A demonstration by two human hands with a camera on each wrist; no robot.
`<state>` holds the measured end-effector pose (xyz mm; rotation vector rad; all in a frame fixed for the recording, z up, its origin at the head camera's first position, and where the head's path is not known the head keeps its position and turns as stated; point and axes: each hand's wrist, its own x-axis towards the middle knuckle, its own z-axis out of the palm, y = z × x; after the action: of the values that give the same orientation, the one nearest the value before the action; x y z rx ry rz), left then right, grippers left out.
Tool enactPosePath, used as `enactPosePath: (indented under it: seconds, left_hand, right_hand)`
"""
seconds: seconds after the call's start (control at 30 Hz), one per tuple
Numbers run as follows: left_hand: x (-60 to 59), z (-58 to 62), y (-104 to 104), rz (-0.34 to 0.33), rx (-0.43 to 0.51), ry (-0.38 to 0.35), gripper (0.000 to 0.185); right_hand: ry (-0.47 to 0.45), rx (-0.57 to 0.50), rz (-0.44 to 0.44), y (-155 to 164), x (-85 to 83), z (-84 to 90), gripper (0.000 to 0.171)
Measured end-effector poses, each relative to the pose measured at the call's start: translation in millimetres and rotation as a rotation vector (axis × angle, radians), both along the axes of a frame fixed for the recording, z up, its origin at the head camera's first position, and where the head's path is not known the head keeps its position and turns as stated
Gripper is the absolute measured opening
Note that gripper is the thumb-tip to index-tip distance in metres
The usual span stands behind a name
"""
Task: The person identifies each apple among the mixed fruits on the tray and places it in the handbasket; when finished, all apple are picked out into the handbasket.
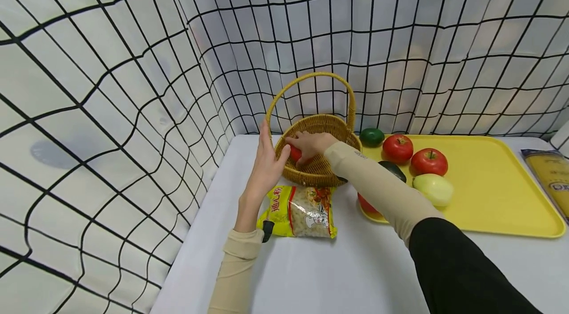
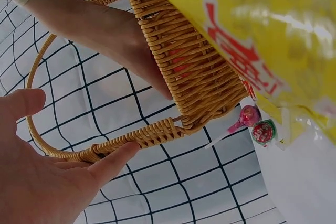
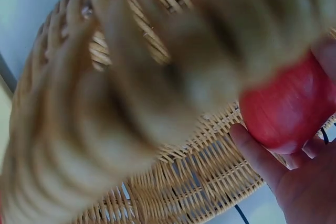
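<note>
A wicker basket [image 1: 317, 178] with a tall arched handle stands near the netting. Inside it, my right hand [image 1: 312, 145] grips a red tomato [image 1: 295, 153], its fingers wrapped over the top. The right wrist view shows the tomato [image 3: 283, 106] close up, partly behind the blurred wicker handle. At the basket's left side, my left hand [image 1: 266, 168] is raised with straight fingers and holds nothing. Its fingertips touch the basket handle [image 2: 131, 139] in the left wrist view. Its thumb stands near the tomato in the head view, but I cannot tell whether they touch.
A yellow macaroni bag [image 1: 306, 211] lies before the basket. Two lollipops [image 2: 250, 115] lie beside it. The yellow tray [image 1: 498, 180] at right bears tomatoes [image 1: 397, 148], a green oval item [image 1: 371, 137] and a pale one [image 1: 433, 189]. Black netting [image 1: 329, 32] encloses the table.
</note>
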<state>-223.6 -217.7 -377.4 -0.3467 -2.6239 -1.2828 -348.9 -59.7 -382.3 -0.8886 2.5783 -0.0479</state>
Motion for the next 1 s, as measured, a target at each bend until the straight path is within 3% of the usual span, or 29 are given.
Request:
enactPosePath:
  seconds: [0.4,0.63,0.87,1.0]
  left_hand:
    - [0.8,0.2,2,0.009,-0.016,-0.003,0.087]
    - [1.1,-0.7,1,0.013,-0.019,0.013,0.086]
    - [-0.1,-0.4,0,0.005,-0.029,0.026,0.087]
    - [-0.2,-0.4,0,0.007,-0.037,0.021,0.088]
  right_hand:
    - [0.006,0.026,0.013,4,0.2,-3.1,0.089]
    - [0.03,-0.045,0.051,14,-0.1,-7.8,0.082]
    - [-0.005,-0.129,-0.021,37,8.6,-2.8,0.082]
    - [-0.007,-0.247,-0.03,59,18.9,0.0,0.08]
